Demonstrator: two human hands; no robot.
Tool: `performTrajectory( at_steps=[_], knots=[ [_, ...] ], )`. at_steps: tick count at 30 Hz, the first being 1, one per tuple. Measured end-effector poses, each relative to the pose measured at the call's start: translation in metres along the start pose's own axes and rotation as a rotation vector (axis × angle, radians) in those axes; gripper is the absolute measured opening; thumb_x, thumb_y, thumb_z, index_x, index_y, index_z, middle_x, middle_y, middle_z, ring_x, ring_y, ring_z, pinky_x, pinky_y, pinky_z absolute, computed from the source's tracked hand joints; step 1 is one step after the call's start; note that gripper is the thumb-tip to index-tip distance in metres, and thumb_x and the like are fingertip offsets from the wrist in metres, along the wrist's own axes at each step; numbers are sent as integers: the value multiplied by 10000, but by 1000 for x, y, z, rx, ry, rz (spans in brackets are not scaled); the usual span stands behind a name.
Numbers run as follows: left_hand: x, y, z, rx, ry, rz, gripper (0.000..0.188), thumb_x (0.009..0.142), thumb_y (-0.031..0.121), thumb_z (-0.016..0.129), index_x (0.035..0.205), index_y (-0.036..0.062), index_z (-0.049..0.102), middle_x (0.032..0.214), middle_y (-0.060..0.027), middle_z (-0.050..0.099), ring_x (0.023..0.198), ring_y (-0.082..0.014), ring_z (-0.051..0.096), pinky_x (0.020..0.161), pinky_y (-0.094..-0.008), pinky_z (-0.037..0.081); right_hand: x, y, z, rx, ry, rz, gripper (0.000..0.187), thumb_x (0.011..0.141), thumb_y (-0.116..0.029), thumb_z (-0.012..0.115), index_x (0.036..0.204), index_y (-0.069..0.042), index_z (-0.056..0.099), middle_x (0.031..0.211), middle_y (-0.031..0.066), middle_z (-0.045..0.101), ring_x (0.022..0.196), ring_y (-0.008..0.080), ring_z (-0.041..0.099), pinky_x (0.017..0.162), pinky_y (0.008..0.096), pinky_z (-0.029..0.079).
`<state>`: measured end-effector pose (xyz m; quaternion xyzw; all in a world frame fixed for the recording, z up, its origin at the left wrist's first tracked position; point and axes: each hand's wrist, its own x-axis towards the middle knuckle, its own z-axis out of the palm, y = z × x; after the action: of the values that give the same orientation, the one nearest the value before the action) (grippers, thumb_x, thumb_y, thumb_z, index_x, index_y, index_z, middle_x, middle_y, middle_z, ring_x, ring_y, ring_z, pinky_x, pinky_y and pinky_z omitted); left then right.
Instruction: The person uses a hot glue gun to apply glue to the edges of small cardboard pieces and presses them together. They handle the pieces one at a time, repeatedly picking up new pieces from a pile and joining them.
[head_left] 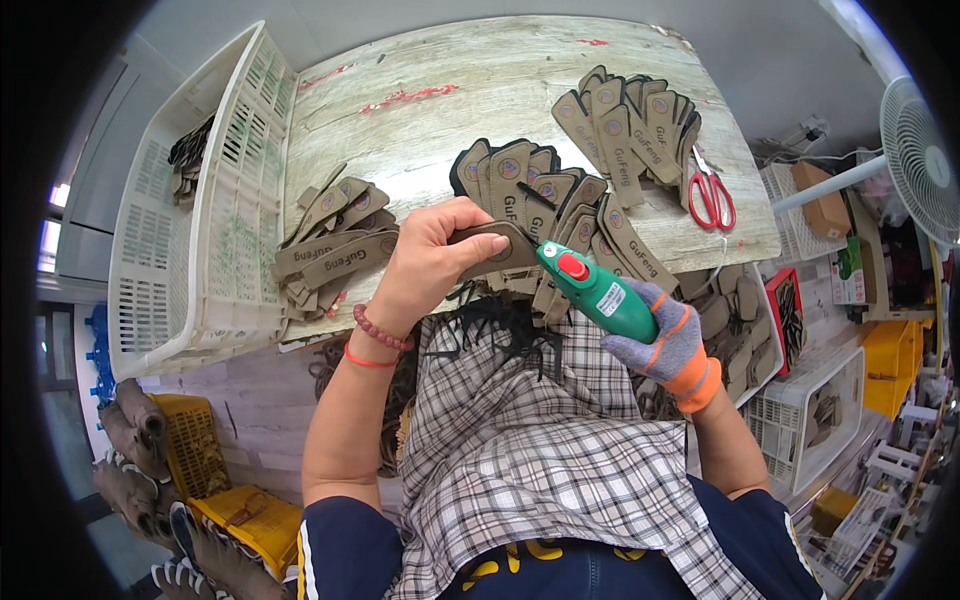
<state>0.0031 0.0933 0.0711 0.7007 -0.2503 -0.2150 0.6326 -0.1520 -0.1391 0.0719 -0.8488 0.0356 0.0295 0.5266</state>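
Bare, with a bead bracelet at the wrist, my left hand [432, 250] pinches a brown fabric strap [505, 250] between thumb and fingers. My right hand [665, 340], in a grey and orange glove, grips a green hand-held power tool [605, 300] with a red switch. The tool's narrow tip meets the strap's right end; whether it touches the edge is too small to tell. Just beyond lies a fanned pile of similar straps [510, 170] with dark edging. Black trimmings [505, 325] lie on my checked apron [530, 460] below the strap.
On the worn table [420, 60] are another strap pile [345, 225] at left, a third [630, 130] at far right, and red-handled scissors [711, 200]. A white plastic crate [240, 190] stands at the left edge. Right are a fan [915, 150] and a white basket [805, 420].
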Motion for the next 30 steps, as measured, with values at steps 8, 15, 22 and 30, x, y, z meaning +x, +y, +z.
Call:
performTrajectory(
  at_steps=[8, 15, 22, 30],
  knots=[
    [-18, 7, -25, 105, -53, -105, 97, 786, 62, 653, 801, -32, 630, 740, 15, 513, 677, -57, 459, 617, -209, 376, 6, 4, 14, 48, 54, -42, 581, 707, -233, 784, 1174, 0, 529, 920, 85, 660, 804, 112, 624, 728, 259, 508],
    [-2, -21, -40, 1200, 592, 219, 341, 728, 209, 708, 1040, 93, 630, 952, -80, 524, 941, -246, 472, 848, -365, 345, -3, 20, 0, 26, 216, 72, 517, 732, -240, 757, 1140, -8, 540, 837, 89, 660, 696, 126, 632, 626, 263, 505],
    [56, -64, 44, 1199, 629, 362, 516, 710, 222, 715, 1187, 97, 564, 1296, -161, 388, 1303, -348, 234, 1080, -525, 118, -1, 36, 12, 67, 274, 132, 502, 735, -240, 755, 1128, -9, 544, 865, 104, 656, 741, 133, 626, 646, 268, 498],
    [62, -65, 46, 254, 770, 232, 147, 729, 2, 656, 862, 33, 603, 803, -26, 570, 816, -180, 549, 792, -330, 421, 10, 27, 21, 114, 302, 135, 519, 735, -272, 758, 1136, -12, 553, 884, 98, 654, 718, 135, 622, 639, 266, 502]
  ],
)
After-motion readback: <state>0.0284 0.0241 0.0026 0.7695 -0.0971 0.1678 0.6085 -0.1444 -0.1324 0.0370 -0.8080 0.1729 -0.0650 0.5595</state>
